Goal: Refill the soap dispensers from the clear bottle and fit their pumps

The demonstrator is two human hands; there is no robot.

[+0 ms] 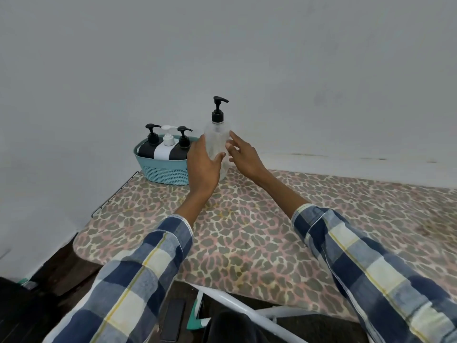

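Note:
A clear bottle (217, 137) with a black pump (218, 112) stands upright at the back of the board, just right of a teal basket (165, 173). My left hand (202, 162) grips the bottle's left side, thumb across its front. My right hand (243, 157) is at the bottle's right side with fingers straight and spread, the index fingertip touching it. In the basket stand three dispensers with pumps fitted: a black one (146, 151), a white one (162, 152) and another black one (178, 153).
Everything rests on an ironing board with a leopard-print cover (247, 231), set against a grey wall. A wire rack edge (111, 196) marks the board's left end. White frame tubes (247, 310) and a dark floor lie below the near edge.

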